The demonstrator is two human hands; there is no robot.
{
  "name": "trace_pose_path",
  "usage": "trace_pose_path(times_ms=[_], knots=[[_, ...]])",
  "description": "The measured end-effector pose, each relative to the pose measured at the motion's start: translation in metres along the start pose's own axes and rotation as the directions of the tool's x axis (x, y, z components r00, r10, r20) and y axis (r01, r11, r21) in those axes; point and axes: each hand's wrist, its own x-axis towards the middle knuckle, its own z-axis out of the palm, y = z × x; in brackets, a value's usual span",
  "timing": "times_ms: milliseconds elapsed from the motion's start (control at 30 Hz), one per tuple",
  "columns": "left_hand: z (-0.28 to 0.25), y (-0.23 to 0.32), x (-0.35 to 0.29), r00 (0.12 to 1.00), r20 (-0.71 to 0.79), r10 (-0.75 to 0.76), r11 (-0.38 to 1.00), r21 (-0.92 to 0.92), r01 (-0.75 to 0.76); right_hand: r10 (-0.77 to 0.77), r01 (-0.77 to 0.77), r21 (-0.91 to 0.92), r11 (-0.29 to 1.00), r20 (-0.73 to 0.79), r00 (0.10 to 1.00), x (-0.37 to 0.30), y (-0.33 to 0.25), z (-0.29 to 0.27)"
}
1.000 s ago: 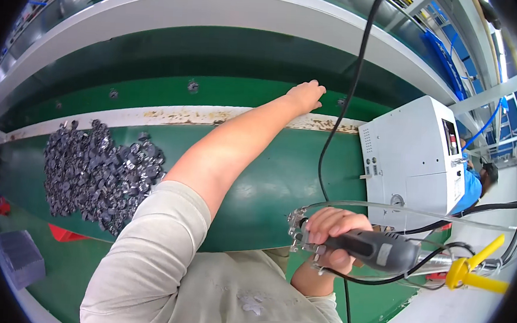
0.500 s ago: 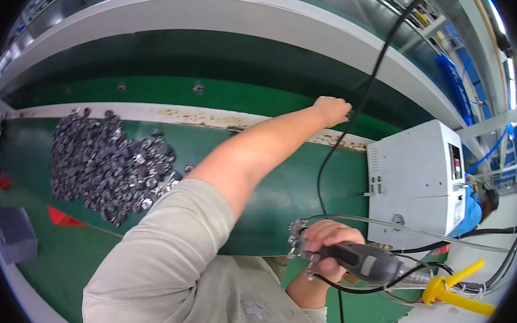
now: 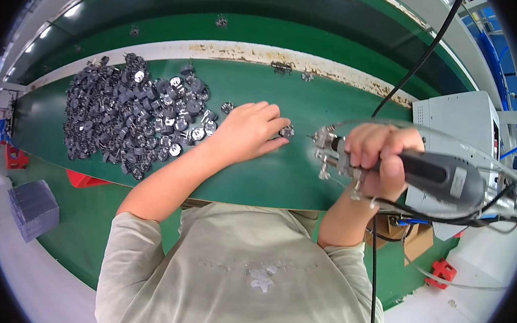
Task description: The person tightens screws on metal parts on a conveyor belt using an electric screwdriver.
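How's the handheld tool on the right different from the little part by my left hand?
Size: the handheld tool is far larger than the little part.
Shape: the tool has a long, thick body with metal fittings at its tip; the part is small and compact.
Pose: the tool is gripped in your right hand; the part sits at your left hand's fingertips.
Shared: both show dark and silvery surfaces.

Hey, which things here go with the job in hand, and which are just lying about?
Apparently with the job:
small round part, at the left hand's fingertips
grey handheld tool, in the right hand
pile of dark parts, probably

Seemingly just about:
grey box, at left
cardboard box, below the bench
red object, lower right
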Motion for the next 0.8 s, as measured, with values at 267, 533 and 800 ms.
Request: trace_pose_path(times_ms=[267,533,800], knots=[[0.010,-0.006,-0.007,0.995,-0.089,-0.045,0.980,-0.196,0.027,0.004,-0.003,-0.032,0.999,0.054,0.999,-0.002,0.017,0.010],[0.010,-0.005,-0.005,0.996,-0.077,-0.043,0.978,-0.209,0.026,0.016,-0.013,-0.042,0.999,0.078,0.997,-0.005,0.024,0.006],[0.012,-0.006,-0.005,0.997,-0.069,-0.043,0.979,-0.202,0.028,-0.004,0.008,-0.051,0.999,0.080,0.997,-0.006,0.023,0.006]])
